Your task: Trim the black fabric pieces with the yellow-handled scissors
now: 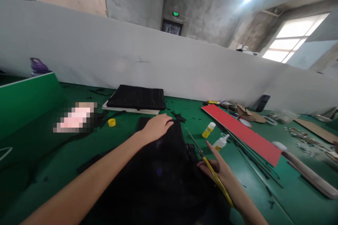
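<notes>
Left hand (157, 126) lies flat, released, on black fabric (163, 168); right hand (219, 168) grasps yellow-handled scissors (211, 172).

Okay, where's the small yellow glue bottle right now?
In the head view, the yellow glue bottle stands on the green table, right of centre, between the black fabric and the red sheet.

Green sign (175, 14) above doorway (illegible)

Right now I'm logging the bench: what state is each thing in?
left hand: flat on the black fabric
right hand: gripping yellow-handled scissors, blades closed, beside the fabric
yellow glue bottle: capped, tilted
white glue bottle: capped, lying down
red sheet: lying flat
folded black cloth: folded on a white board
</notes>
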`<control>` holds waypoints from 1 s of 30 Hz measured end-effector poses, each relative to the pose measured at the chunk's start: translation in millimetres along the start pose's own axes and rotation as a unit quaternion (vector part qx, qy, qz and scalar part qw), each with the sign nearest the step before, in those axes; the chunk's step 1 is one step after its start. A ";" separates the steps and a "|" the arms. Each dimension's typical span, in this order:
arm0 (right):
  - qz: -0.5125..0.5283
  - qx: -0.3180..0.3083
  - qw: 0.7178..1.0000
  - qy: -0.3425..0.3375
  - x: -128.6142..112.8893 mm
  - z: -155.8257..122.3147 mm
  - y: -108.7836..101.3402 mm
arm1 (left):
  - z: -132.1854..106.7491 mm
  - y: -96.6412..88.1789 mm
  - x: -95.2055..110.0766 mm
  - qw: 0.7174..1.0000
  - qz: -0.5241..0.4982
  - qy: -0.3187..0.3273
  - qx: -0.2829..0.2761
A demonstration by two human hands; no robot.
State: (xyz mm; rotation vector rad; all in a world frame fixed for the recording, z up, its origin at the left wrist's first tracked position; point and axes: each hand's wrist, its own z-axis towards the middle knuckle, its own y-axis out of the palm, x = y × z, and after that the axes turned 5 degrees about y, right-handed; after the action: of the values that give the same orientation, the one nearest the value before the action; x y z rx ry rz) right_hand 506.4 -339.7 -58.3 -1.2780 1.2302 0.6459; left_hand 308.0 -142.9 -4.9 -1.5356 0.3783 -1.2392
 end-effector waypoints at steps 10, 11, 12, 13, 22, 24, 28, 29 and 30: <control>-0.014 0.048 0.998 0.027 21.2 -1.3 3.8 | 10.0 56.5 -23.0 0.989 0.137 -0.055 -0.020; -0.009 0.065 0.998 0.024 19.6 -2.5 6.6 | 13.6 52.6 -19.8 0.988 0.141 -0.057 -0.027; -0.004 0.087 0.996 0.019 18.5 -3.7 9.2 | 18.4 49.2 -16.0 0.987 0.144 -0.056 -0.030; 0.002 0.105 0.994 0.012 17.9 -4.9 11.2 | 24.1 47.3 -12.1 0.987 0.147 -0.053 -0.027; 0.051 0.134 0.990 -0.002 16.0 -9.7 8.9 | 51.1 83.2 -0.5 0.995 0.098 -0.012 0.019; 0.058 0.134 0.989 -0.004 13.8 -10.5 10.0 | 49.2 76.8 -1.7 0.996 0.078 -0.010 0.046; 0.072 0.129 0.989 -0.009 11.9 -11.1 2.4 | 31.3 34.8 -25.5 0.988 0.043 -0.068 0.133; 0.068 0.126 0.990 -0.020 11.1 -9.5 -2.5 | 22.1 21.6 -37.0 0.982 0.039 -0.099 0.156; 0.062 0.120 0.990 -0.036 9.2 -6.6 -8.1 | 11.1 8.9 -49.8 0.973 0.038 -0.140 0.182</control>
State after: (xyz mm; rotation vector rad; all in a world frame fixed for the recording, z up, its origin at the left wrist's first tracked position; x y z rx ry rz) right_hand 514.3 -350.2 -62.9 -0.9771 1.2930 0.6082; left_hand 300.3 -102.4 -36.1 -1.3396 0.0212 -0.9512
